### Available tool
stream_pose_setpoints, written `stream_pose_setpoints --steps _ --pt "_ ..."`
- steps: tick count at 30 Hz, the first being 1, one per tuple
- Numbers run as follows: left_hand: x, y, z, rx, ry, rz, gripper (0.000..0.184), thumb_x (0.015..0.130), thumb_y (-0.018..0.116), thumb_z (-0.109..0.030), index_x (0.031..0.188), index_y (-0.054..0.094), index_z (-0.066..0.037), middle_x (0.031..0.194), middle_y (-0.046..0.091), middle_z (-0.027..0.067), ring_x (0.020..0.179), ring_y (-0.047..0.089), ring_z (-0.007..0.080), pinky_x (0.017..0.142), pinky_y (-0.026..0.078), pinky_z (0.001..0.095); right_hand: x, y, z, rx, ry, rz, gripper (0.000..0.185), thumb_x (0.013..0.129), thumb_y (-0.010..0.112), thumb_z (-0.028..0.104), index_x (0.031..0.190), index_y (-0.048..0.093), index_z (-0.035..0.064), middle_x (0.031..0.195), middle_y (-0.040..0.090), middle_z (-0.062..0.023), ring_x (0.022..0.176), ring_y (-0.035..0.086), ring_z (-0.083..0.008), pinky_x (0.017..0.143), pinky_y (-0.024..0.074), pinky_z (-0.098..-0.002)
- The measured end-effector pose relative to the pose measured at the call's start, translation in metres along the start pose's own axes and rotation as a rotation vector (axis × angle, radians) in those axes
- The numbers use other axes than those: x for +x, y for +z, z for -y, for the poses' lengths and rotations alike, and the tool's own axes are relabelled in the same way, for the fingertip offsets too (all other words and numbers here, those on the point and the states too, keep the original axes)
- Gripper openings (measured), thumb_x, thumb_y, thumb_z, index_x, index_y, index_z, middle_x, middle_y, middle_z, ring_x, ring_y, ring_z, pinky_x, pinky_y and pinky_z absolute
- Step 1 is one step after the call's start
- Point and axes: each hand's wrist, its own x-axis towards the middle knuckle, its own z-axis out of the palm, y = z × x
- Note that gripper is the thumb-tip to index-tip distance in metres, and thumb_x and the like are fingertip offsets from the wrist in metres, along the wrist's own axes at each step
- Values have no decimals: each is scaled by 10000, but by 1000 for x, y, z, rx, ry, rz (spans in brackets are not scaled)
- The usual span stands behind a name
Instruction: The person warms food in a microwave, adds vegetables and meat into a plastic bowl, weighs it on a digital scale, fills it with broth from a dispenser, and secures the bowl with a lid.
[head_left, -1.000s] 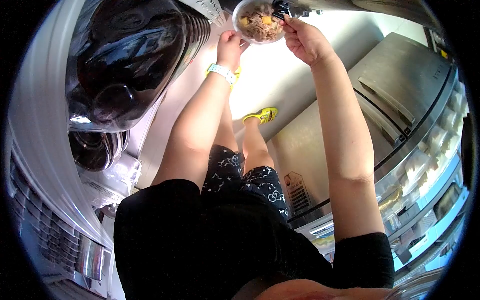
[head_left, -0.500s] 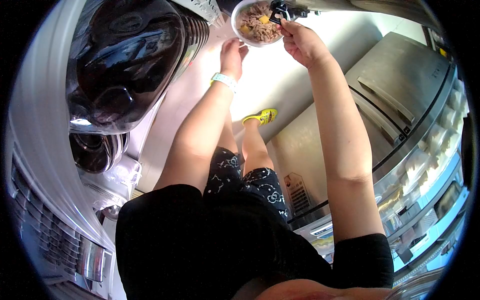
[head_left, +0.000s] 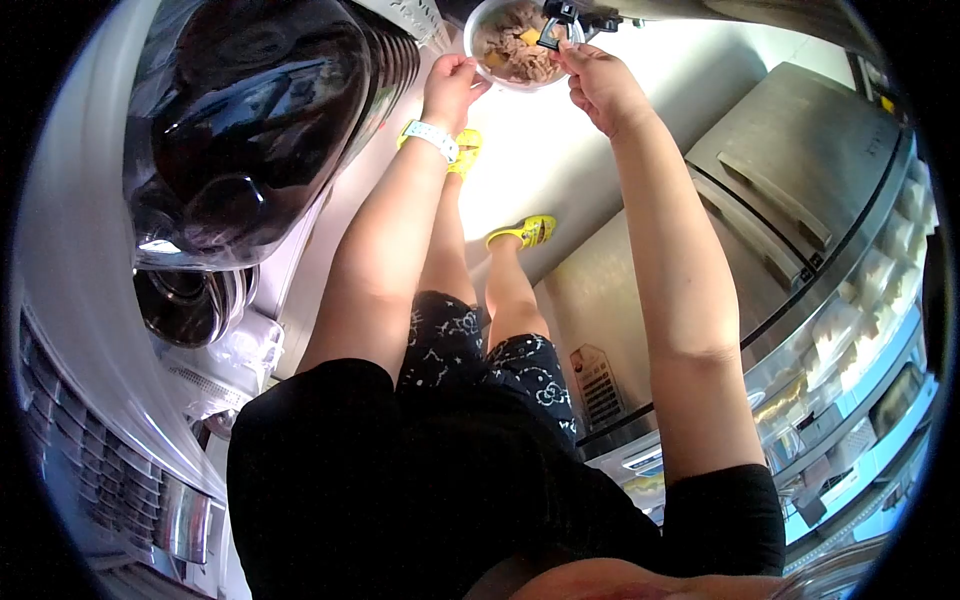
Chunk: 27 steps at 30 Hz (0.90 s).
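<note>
At the top of the view is a round white bowl [head_left: 478,74] holding sliced meat [head_left: 515,45], yellow chunks and some liquid. My left hand [head_left: 450,90], with a pale band on the wrist, has its fingers closed at the bowl's near-left rim. My right hand [head_left: 603,88] is closed on a black tap lever [head_left: 549,36] that hangs over the bowl's right side. Its fingertips partly cover the lever. The lever's fixing lies near the top edge and is hard to make out.
Stacked black lidded containers [head_left: 250,130] stand close on the left, with smaller dark lids [head_left: 185,305] below. A steel refrigerator cabinet [head_left: 800,150] with handles stands on the right. A curved steel surface [head_left: 740,12] crosses the top. Yellow clogs [head_left: 525,232] are on my feet.
My left hand has moved up and left along the bowl's rim, uncovering my left clog. The bowl shows more liquid around the meat. My right hand remains at the lever.
</note>
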Motion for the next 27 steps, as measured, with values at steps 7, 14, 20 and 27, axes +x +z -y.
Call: stream_pose_setpoints --steps 7,14,20,27 --pt "-18 25 22 -301 -7 -142 130 962 498 -81 1058 435 -21 1010 498 97 854 550 191 865 546 388 -5 -6 -17 57 -130 -166 249 961 535 230 1044 605 6 722 449 26 496 311 -49 437 278 -206" --pt "-39 52 39 -516 -26 -252 152 960 514 -99 1076 423 -63 1036 512 97 875 556 201 867 530 387 -4 -19 -76 318 -67 -356 185 936 512 137 1061 571 14 783 468 -14 479 356 -66 411 292 -217" --pt "-46 29 42 -436 -63 -172 199 957 528 -154 1116 486 -42 1035 539 95 899 546 202 875 495 319 0 -14 -122 458 98 -328 266 916 506 120 1159 525 12 970 572 -123 498 417 -106 410 340 -237" --pt "11 -24 28 144 326 -80 220 949 550 -171 1098 551 -9 976 586 58 796 538 124 755 481 256 23 11 -130 650 189 -179 330 938 471 100 1251 491 -5 1018 559 -142 664 508 -147 588 461 -239"
